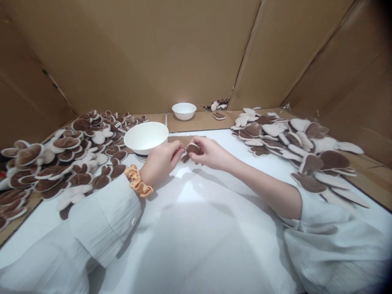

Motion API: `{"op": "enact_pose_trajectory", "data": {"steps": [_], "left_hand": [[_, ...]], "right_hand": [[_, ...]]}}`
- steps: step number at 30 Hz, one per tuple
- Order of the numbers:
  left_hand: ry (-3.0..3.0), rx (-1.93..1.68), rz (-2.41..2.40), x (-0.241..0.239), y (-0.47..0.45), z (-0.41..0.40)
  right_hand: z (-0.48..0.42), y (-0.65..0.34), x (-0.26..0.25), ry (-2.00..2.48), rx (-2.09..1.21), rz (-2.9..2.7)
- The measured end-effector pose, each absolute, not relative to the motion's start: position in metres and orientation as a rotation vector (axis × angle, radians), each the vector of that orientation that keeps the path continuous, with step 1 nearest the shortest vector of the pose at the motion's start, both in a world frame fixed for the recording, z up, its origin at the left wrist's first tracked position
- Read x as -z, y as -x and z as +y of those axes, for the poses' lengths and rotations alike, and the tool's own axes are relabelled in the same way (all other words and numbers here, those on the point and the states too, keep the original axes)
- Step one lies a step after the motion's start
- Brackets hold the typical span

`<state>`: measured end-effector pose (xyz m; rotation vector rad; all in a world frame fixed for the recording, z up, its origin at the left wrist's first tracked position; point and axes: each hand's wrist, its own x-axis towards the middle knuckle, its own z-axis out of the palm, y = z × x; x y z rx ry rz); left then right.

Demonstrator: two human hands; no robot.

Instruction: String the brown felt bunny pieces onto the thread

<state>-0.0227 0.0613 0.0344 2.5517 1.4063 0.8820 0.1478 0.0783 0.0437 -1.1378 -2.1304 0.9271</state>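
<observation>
My left hand [161, 162] and my right hand [208, 153] meet at the middle of the white table [196, 228], both pinching a small brown plush piece with a white edge [192, 149]. The left wrist wears an orange scrunchie [137, 181]. A white bowl [146, 139] stands just behind my left hand. A big pile of brown and white plush pieces [61, 159] lies to the left. Another pile of larger plush pieces [290, 143] lies to the right.
A smaller white bowl [184, 110] sits at the back on brown cardboard [202, 120]. One lone plush piece [219, 116] lies near it. Cardboard walls [153, 53] enclose the work area on three sides.
</observation>
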Motion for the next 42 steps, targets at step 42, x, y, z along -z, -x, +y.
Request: {"op": "enact_pose_trajectory", "data": {"steps": [42], "left_hand": [[-2.476, -0.970, 1.732, -0.038, 0.007, 0.042]], "right_hand": [[0.078, -0.138, -0.023, 1.083, -0.988, -1.715]]}}
